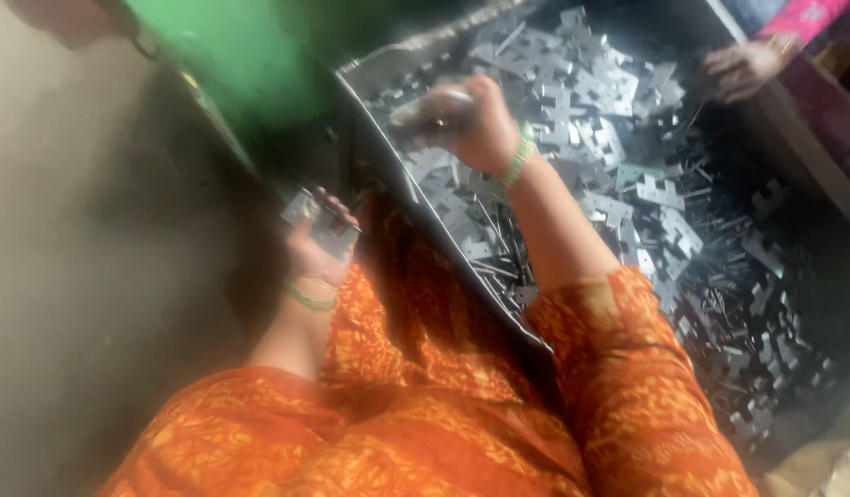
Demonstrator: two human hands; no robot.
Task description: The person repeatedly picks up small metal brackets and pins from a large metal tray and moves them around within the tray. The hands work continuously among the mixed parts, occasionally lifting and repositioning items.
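Hands work at two heights in this head view. The left hand [319,247] sits low and near, just left of the tray's near-left corner, wrist bent back with a green bangle [307,296] around it. Its fingers curl around a small stack of flat metal plates [316,221], thumb pressed over the top edge, so the stack is clamped in the palm. The forearm runs down and left into an orange patterned sleeve [259,414].

The right hand [466,120] is raised over the far-left part of the tray [379,69], forearm rising steeply from the other orange sleeve at the near right. A green bangle [520,156] circles this wrist too. The fingers are bunched toward the left around a blurred grey metal piece [430,110]; motion blur hides exactly how they grip it, though they look pressed together rather than spread.

Beneath and to the right lies the heap of notched, cross-like metal stampings [627,175], filling the tray from the far edge to the near right, mixed with thin metal strips. A green machine body [232,46] stands at the far left. At the far right another person's hand [740,69], in a pink sleeve, rests at the tray's edge, well apart from the worker's own hands.
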